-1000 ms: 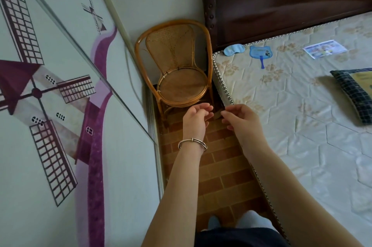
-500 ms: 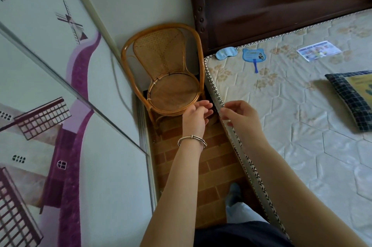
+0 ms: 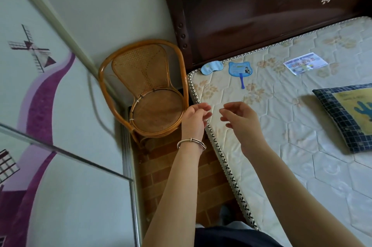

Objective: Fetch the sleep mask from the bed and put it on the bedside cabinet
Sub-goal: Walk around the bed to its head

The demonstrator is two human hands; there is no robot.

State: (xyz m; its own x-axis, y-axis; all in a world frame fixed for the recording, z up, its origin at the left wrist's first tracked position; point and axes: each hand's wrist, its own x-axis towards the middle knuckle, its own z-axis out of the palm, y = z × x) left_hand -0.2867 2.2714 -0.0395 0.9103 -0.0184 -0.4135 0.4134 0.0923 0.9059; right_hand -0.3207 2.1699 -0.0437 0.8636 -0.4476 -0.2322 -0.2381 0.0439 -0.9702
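A light blue sleep mask [image 3: 211,67] lies at the far left corner of the mattress [image 3: 291,126], against the dark wooden headboard [image 3: 261,15]. My left hand [image 3: 194,120], with a silver bracelet on the wrist, hovers over the mattress edge, fingers loosely curled and holding nothing. My right hand [image 3: 240,120] floats beside it above the mattress, fingers apart and holding nothing. Both hands are well short of the mask. No bedside cabinet is in view.
A rattan chair [image 3: 149,93] stands in the corner between bed and wall. A blue hand fan [image 3: 239,70], a printed leaflet [image 3: 305,63] and a checked pillow [image 3: 350,114] lie on the mattress. A wardrobe door with a windmill picture [image 3: 50,126] bounds the narrow brick-floor aisle.
I have stepped forward along the aisle, so chair and mask sit closer. Both hands rose and moved ahead, and their fingers have spread apart from each other.
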